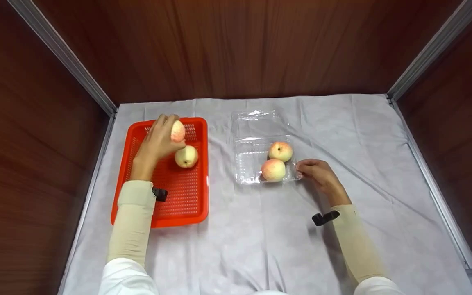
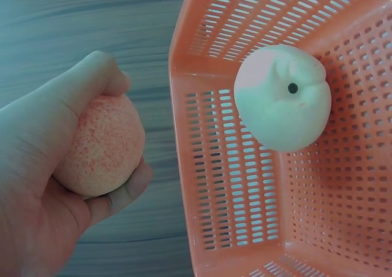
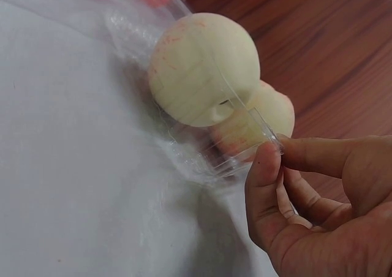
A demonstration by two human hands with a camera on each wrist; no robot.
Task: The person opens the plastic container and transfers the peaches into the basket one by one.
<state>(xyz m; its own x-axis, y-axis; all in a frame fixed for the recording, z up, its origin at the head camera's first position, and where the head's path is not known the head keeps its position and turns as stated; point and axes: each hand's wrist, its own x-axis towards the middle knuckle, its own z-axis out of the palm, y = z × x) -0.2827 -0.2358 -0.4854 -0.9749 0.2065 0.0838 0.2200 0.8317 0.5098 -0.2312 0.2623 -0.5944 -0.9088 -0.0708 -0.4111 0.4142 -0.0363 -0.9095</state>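
Left hand has its grip wrapped round a peach by the red basket, upper left of frame, right hand pinching the clear clamshell, so prob the picking-out step, next needing a gentle carry rightward.

soft shadows, white glints on clear container

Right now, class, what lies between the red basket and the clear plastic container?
Only wrinkled gray cloth shows between the red basket and the clear plastic container, seen in the head view.
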